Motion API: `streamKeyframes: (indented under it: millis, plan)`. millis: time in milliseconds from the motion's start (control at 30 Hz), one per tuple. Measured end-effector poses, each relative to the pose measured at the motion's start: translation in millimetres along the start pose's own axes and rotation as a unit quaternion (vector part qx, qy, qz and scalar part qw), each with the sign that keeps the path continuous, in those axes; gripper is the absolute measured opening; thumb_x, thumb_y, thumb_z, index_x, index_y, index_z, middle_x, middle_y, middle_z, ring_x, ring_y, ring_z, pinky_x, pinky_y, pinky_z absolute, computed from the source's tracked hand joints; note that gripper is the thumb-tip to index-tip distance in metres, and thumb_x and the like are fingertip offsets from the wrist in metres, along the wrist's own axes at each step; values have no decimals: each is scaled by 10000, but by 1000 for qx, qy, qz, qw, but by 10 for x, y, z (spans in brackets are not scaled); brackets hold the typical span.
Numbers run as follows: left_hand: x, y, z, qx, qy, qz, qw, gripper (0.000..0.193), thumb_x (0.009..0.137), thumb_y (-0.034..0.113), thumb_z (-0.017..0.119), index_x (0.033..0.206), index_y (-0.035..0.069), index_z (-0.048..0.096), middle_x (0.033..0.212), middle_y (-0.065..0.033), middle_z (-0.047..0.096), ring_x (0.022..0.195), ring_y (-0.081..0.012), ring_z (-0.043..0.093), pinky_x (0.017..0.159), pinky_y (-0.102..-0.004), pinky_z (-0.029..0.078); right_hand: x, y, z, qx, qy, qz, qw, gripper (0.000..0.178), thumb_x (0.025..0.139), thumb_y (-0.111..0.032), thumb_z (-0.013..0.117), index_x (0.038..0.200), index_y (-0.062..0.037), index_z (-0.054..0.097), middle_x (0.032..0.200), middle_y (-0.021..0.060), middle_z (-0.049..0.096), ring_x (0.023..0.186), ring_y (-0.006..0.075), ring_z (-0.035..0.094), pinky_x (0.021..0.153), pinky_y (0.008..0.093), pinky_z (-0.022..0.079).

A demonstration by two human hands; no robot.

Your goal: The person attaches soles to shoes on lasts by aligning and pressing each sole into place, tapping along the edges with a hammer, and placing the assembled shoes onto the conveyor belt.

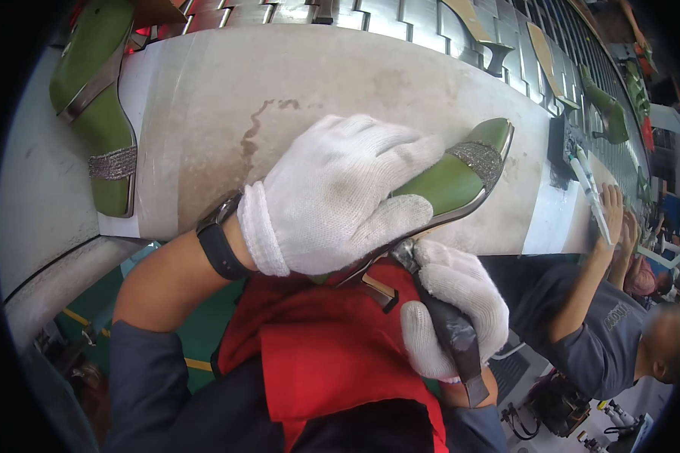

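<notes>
A heeled sandal lies on a green shoe last point(447, 185), its glittery grey strap point(482, 160) across the toe end. My left hand point(347, 189), in a white knit glove, is closed over the last and covers its middle. Below the sole a heel point(379, 291) shows against my red apron. My right hand point(468, 294), also gloved, grips a dark hand tool point(452, 328) with a flat metal lower end. The tool's upper end is close to the sole edge; I cannot tell whether it touches.
Another sandal on a green last point(102, 98) rests at the left. Beyond the stained pale worktop point(340, 72) runs a metal slat conveyor point(242, 15) bearing more heeled shoe parts point(545, 60). A co-worker point(582, 325) in grey works at the right, near white pen-like sticks point(591, 189).
</notes>
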State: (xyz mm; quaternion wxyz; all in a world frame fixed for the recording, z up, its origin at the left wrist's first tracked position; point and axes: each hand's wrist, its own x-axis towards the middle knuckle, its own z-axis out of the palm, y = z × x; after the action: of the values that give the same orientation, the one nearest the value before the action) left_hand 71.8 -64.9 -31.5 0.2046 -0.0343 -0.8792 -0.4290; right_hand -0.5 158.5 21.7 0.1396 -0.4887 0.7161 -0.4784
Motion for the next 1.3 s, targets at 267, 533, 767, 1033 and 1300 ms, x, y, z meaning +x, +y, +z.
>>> streamKeyframes:
  millis: [267,533,767,1033,1300]
  plan:
    - [53,38,-49,5,-26,4,1000,494,1003,217,676,1407,-66,670,1336,-291,715,1186,-478,682,1060,-520,526,12,59,4,32,1,-54,998,388,797,39,847,1162,28,715,1112,225,782,1009,396,793,900,430,639]
    - [352,130,-56,82,-105,-36,990,789,942,417,779,1492,-110,575,1347,-318,687,1221,-487,665,1069,-511,529,-114,271,-326,213,161,66,961,303,1002,55,712,1300,86,665,1322,237,764,1235,265,754,1094,399,586]
    - [651,447,150,155,-188,-103,965,1002,837,446,866,1542,-145,466,1225,-334,678,1142,-468,690,989,-511,572,-111,353,-522,186,162,121,962,317,962,1,785,1259,72,700,1250,237,793,1156,291,792,1049,408,608]
    - [663,649,288,267,-188,-86,941,1005,856,428,871,1570,-141,450,1132,-232,696,1054,-371,692,897,-443,563,236,122,-908,200,91,280,935,402,822,-170,836,1110,82,712,1098,236,809,1001,313,803,934,418,642]
    - [726,625,188,194,-240,-68,949,1039,835,456,884,1567,-126,431,1158,-299,697,1064,-441,710,919,-492,601,-7,463,-864,144,121,164,968,282,965,9,765,1236,73,720,1134,179,823,1044,221,799,960,350,628]
